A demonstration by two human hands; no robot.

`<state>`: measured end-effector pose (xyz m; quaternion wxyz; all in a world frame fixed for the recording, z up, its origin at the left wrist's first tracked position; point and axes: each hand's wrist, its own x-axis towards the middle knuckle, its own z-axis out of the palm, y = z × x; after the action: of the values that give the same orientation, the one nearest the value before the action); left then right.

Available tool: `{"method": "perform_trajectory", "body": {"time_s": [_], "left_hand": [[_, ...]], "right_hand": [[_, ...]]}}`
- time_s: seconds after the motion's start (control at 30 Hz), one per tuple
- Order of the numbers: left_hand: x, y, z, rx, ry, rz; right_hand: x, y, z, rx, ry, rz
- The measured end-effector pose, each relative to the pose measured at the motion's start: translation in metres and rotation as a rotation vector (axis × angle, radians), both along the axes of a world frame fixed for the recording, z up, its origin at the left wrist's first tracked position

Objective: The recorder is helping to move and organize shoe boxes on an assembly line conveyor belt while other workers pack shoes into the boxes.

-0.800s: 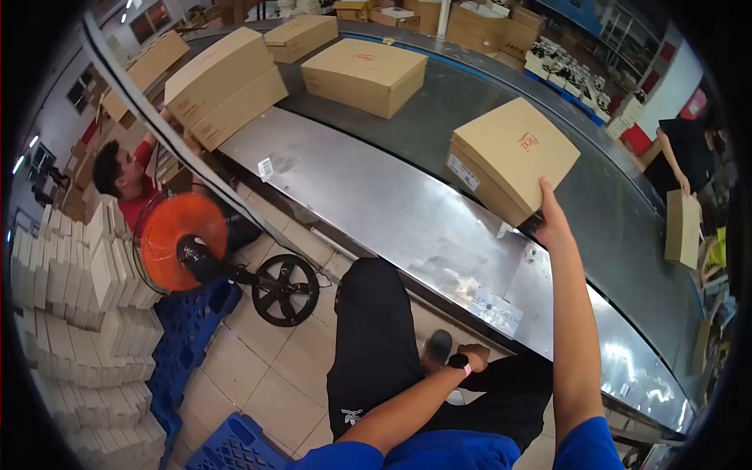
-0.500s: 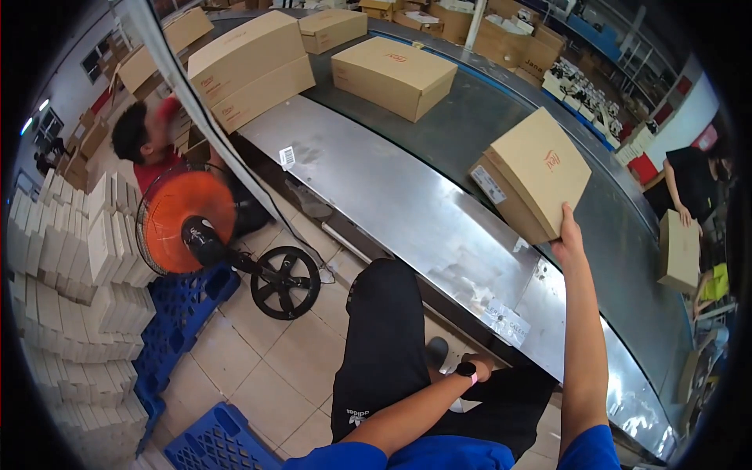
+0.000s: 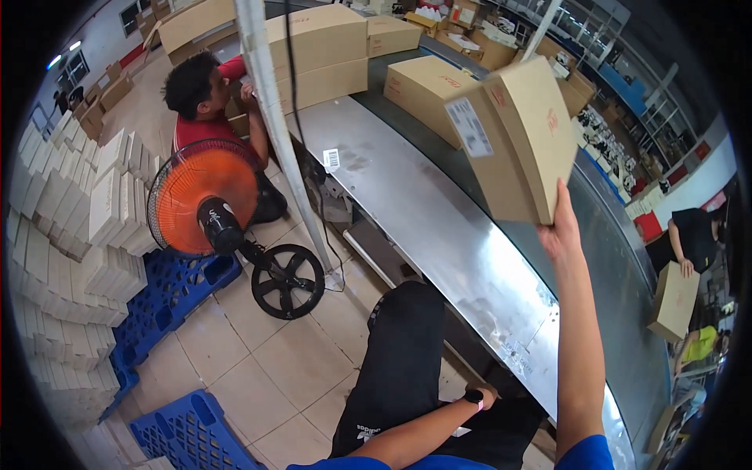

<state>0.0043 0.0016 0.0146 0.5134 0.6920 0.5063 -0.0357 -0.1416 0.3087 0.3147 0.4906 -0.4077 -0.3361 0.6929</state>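
Note:
My right hand [image 3: 558, 227] grips the lower near edge of a brown cardboard shoe box [image 3: 513, 145], thumb up along its side. The box is raised and tilted above the conveyor belt, and a white label shows on its left end. Down by my right knee, against the dark trousers, lies my left hand [image 3: 487, 395]; its fingers are mostly hidden, and I see nothing held in it. Another closed shoe box [image 3: 427, 90] rests on the belt just behind the raised one. Farther left, two more are stacked [image 3: 325, 59] at the metal ledge.
A metal ledge [image 3: 439, 211] runs between me and the dark belt [image 3: 599, 266]. An orange-bladed fan [image 3: 205, 200] stands left beside a pole [image 3: 274, 117]. Blue pallets [image 3: 192, 431] and stacked white boxes [image 3: 70, 251] line the left. One co-worker [image 3: 207, 110] crouches there; another handles a box [image 3: 675, 301] at right.
My right hand has lifted the shoe box higher off the belt and tipped it more upright. The view has turned left. My left hand stays by my knee.

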Motion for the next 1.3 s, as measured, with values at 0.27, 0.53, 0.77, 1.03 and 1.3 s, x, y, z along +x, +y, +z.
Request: {"method": "perform_trajectory", "body": {"time_s": [0.27, 0.53, 0.77, 1.03, 1.3], "left_hand": [[-0.001, 0.013, -0.012, 0.05, -0.013, 0.023], [0.026, 0.016, -0.03, 0.056, 0.038, 0.059], [0.021, 0.028, -0.011, 0.032, -0.007, 0.067], [-0.036, 0.03, 0.026, 0.031, -0.059, 0.083], [-0.009, 0.011, 0.013, 0.055, -0.425, 0.638]], "right_hand": [[-0.214, -0.039, 0.002, -0.059, -0.116, 0.088], [-0.339, -0.065, -0.067, 0.053, -0.443, 0.058], [-0.377, -0.043, -0.057, 0.081, -0.376, 0.291], [-0.296, -0.04, -0.077, 0.451, -0.82, 0.734], [-0.136, -0.131, -0.134, 1.326, -1.277, 0.49]]}}
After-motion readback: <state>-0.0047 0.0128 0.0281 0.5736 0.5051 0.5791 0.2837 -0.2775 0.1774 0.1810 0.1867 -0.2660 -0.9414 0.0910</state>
